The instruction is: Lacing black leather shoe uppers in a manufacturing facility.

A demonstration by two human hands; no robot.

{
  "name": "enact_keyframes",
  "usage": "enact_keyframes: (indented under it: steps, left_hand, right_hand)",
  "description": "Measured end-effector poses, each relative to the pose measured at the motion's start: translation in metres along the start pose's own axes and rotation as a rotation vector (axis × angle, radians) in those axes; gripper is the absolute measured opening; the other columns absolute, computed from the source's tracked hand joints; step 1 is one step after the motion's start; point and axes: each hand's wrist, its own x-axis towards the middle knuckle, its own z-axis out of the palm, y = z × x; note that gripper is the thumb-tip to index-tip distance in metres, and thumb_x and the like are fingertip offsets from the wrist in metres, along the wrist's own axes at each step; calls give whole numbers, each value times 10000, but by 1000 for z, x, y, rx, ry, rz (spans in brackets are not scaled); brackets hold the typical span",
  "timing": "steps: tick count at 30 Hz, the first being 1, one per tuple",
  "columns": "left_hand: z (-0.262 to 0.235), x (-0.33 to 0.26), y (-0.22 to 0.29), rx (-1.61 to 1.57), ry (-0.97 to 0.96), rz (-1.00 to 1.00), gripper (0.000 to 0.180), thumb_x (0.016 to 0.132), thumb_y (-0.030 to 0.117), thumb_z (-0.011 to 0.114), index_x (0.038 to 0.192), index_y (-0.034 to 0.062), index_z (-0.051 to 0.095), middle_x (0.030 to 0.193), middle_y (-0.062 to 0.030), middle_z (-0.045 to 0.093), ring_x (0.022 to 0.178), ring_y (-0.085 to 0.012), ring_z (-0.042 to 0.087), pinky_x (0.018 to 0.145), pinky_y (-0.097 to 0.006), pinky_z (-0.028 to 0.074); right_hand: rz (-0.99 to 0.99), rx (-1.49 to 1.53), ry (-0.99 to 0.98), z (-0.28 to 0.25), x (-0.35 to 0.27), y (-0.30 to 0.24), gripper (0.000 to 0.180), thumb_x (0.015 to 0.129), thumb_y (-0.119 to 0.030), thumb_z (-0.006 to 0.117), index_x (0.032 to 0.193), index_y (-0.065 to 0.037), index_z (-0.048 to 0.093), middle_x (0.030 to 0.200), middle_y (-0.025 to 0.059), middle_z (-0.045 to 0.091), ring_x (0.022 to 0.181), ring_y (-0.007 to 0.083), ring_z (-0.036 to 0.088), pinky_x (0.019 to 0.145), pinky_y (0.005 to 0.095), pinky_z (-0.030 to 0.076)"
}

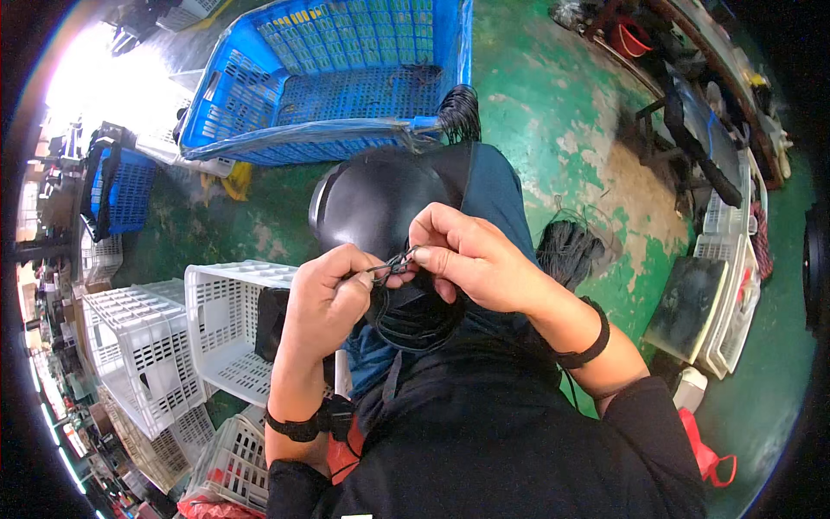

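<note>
My left hand (327, 298) and my right hand (474, 259) meet over my lap, fingers bent and thumbs pressed against fingertips. Between them they pinch a thin black cord (396, 261), which looks looped or knotted at the middle. Just below lies a coiled bundle of black cord (415, 316), partly covered by the hands and their shadow. Beyond the fingers is a smooth, glossy black rounded object (367, 195) with a pale rim on its left; I cannot tell its kind. Black bands circle both wrists.
A large blue plastic crate (298, 143) stands ahead, a hank of black cord (460, 112) over its corner. More black cord (566, 251) lies on the green floor at right. White crates (143, 346) stand at left. A dark board (687, 307) leans on white baskets at right.
</note>
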Motion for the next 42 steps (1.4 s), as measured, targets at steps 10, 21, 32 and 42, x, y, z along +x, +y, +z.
enact_keyframes:
  steps: [10,21,32,42]
  left_hand:
    - [10,2,-18,-12,49,133,87,913,-27,548,851,-12,607,707,52,520,607,-20,413,538,-231,324]
    - [11,-20,-18,151,165,216,79,893,-64,564,871,-23,627,849,-32,627,627,-50,466,573,-224,365]
    - [-21,-71,-81,224,161,-125,220,998,175,644,1050,-35,685,953,-79,687,885,-161,628,816,-312,505]
    - [-48,-137,-14,-556,273,277,804,914,557,697,1376,-89,573,1095,-176,688,1066,-302,656,923,-445,509]
  right_hand:
    - [38,165,72,-3,3,11,73,890,-79,655,943,-49,615,832,-37,609,766,50,536,676,251,439]
    - [-163,-216,141,-1,-8,21,275,866,-132,747,1102,-69,622,905,22,622,797,140,606,709,312,499]
    - [-474,-696,356,1,-48,3,501,820,-5,723,1315,-55,664,826,80,680,554,201,570,554,327,489]
    - [-733,-592,-33,46,-11,-40,606,857,-102,722,1429,32,572,1112,168,719,763,230,671,631,337,531]
